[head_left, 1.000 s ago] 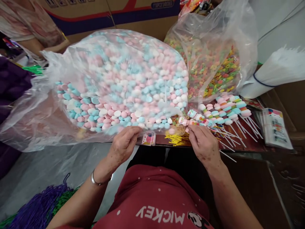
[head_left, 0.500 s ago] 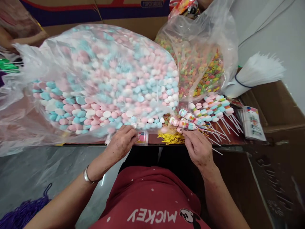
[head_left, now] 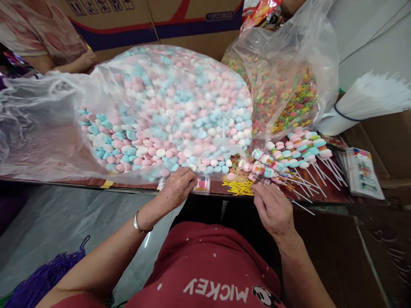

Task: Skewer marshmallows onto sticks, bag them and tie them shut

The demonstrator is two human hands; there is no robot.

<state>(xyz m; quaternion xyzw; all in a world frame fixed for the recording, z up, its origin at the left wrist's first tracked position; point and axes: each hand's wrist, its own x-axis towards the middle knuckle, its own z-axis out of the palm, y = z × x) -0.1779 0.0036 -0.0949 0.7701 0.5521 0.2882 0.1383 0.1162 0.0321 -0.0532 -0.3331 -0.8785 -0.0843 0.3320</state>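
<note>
My left hand (head_left: 176, 189) rests at the table's front edge, its fingers curled together over a stack of small printed plastic bags (head_left: 203, 185). What its fingertips hold, if anything, is hidden. Directly beyond it lies a large clear bag of pink, blue and white marshmallows (head_left: 180, 111). My right hand (head_left: 274, 209) is closed just right of a pile of yellow twist ties (head_left: 238, 187), and its fingertips are hidden too. Just past that hand lie several wrapped marshmallow skewers (head_left: 261, 169). Bare marshmallow skewers (head_left: 300, 147) on white sticks are heaped farther right.
A clear bag of colourful ring candies (head_left: 282, 94) stands at the back right. Beside it is a container of white sticks (head_left: 356, 102). Banded printed bags (head_left: 364, 173) lie at the right end. Another person's arm (head_left: 77, 62) shows at back left. Purple strands (head_left: 48, 273) hang low at left.
The whole view has shifted, so the things on the table appear farther right, and more of the person at back left shows. Both hands stay at nearly the same places along the table edge.
</note>
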